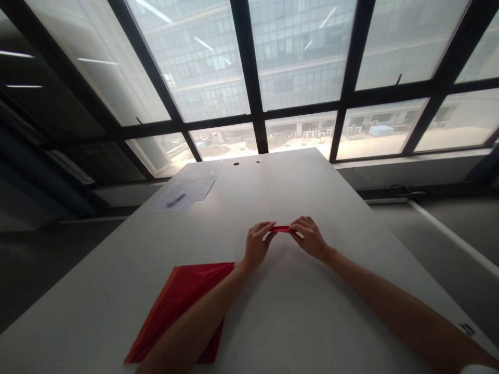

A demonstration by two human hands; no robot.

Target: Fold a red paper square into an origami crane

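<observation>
A narrow folded strip of red paper [280,228] stretches between my two hands above the middle of the white table [312,311]. My left hand [258,240] pinches its left end between thumb and fingers. At the other end, the fingers of my right hand [310,236] are closed on it in the same way. Below my left forearm lies a stack of red sheets [187,291] with an orange edge showing along its left side. The forearm hides part of that stack.
White papers [191,187] lie at the table's far left, with a marker-like pen [176,199] on them. Two round holes, one a dark cable hole [236,164], sit near the far edge. A small dark object [467,329] is by the right edge. Large windows stand beyond.
</observation>
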